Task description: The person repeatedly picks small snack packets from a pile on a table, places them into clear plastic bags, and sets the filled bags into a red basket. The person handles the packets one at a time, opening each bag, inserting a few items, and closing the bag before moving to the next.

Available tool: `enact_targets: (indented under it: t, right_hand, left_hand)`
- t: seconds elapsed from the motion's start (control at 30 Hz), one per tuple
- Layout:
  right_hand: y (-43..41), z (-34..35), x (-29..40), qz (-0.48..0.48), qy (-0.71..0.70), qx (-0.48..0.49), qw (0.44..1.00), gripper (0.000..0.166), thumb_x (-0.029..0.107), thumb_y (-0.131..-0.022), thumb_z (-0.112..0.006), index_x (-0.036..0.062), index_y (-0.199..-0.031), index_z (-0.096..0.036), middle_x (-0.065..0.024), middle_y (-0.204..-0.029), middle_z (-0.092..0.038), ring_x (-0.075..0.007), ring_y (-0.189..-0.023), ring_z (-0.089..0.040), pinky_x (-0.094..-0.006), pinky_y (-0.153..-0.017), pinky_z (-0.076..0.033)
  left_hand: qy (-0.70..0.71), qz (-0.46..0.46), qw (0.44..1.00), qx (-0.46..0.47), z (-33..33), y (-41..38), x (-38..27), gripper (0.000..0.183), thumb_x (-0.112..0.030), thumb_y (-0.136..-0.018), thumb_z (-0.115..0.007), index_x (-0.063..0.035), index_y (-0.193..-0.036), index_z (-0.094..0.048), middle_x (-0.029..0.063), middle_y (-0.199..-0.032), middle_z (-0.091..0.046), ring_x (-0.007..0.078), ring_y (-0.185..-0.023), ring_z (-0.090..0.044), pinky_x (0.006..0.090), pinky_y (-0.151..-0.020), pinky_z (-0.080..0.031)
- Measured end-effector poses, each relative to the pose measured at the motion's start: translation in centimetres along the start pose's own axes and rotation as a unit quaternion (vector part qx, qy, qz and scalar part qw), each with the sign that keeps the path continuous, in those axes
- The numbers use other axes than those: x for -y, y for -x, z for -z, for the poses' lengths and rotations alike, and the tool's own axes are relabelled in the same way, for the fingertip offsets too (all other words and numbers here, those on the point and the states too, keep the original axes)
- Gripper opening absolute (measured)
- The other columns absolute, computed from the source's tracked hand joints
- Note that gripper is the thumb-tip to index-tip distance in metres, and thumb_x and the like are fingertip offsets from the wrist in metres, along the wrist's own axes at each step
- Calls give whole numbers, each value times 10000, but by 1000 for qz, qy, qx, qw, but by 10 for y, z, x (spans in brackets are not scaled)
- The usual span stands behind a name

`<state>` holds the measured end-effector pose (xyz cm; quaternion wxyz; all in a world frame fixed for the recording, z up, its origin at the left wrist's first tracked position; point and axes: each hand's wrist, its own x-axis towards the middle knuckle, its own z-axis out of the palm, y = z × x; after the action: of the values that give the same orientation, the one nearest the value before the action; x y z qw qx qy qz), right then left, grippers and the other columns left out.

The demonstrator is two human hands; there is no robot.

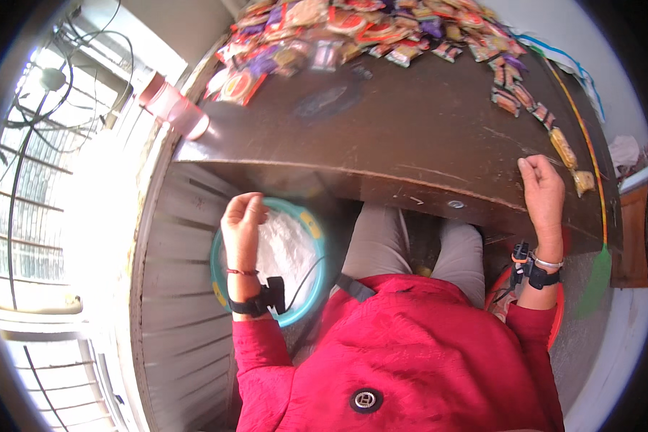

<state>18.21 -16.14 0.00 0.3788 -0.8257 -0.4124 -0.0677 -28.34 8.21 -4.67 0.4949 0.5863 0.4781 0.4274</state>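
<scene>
My left hand [243,213] is raised over the rim of a turquoise plastic basin [320,270], its thumb pressed to its curled fingers. White crumpled material [286,254], perhaps a plastic liner, fills the basin. Above the table's front right part is my right hand [544,189], thumb against the bent fingers. I see nothing held in either hand. Close to the right hand lie a yellowish wrapped snack [584,182] and a longer wrapped snack [563,148]. They end a line of small packets [522,95] that runs back to a large heap of wrapped snacks [356,24].
A pink bottle [181,110] stands at the left edge of the brown table [410,124]. Along the right edge lies a fly swatter [598,275], its green head overhanging. A red container [559,313] sits low behind my right forearm. A barred window [38,216] is at left.
</scene>
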Motion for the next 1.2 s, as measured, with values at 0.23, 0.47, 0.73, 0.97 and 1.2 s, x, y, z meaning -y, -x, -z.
enact_targets:
  t: [0.23, 0.47, 0.73, 0.97, 1.2]
  right_hand:
    - [-1, -5, 0, 7, 4, -4, 1000, 177, 194, -991, -692, 28, -944, -653, -38, -696, -540, -112, -612, -468, -298, -595, -422]
    - [1, -6, -4, 2, 10, -12, 1000, 167, 185, -995, -687, 30, -949, -649, -20, -696, -515, -105, -619, -447, -288, -596, -413]
    - [2, -8, -7, 3, 15, -11, 1000, 170, 178, -1024, -666, 26, -958, -629, 50, -707, -449, -40, -655, -394, -233, -586, -349]
    - [2, -7, -5, 13, 40, -19, 999, 171, 181, -1019, -672, 28, -954, -633, 42, -701, -447, -50, -652, -397, -236, -591, -359]
    - [3, -5, -6, 25, 57, -29, 998, 168, 182, -1015, -674, 28, -961, -637, 28, -706, -458, -62, -654, -411, -243, -602, -377]
  left_hand:
    - [-79, 139, 980, -122, 91, 10, 113, 160, -138, -965, -675, 2, -1039, -698, 63, -803, -696, 106, -639, -620, 239, -575, -487]
    - [-387, 141, 910, -56, 75, 33, 212, 316, -252, -798, -747, -34, -1026, -755, 179, -963, -761, 342, -947, -729, 408, -870, -564]
    - [-474, 190, 846, -154, 73, 51, 238, 450, -345, -771, -808, 40, -988, -724, 246, -1008, -738, 400, -966, -710, 456, -893, -558]
    - [-438, 221, 866, -92, 80, 53, 246, 408, -368, -805, -752, 25, -918, -744, 236, -916, -750, 388, -898, -726, 441, -847, -561]
    - [-396, 240, 885, -53, 84, 46, 253, 321, -299, -823, -691, 12, -864, -756, 225, -841, -749, 378, -833, -735, 438, -793, -565]
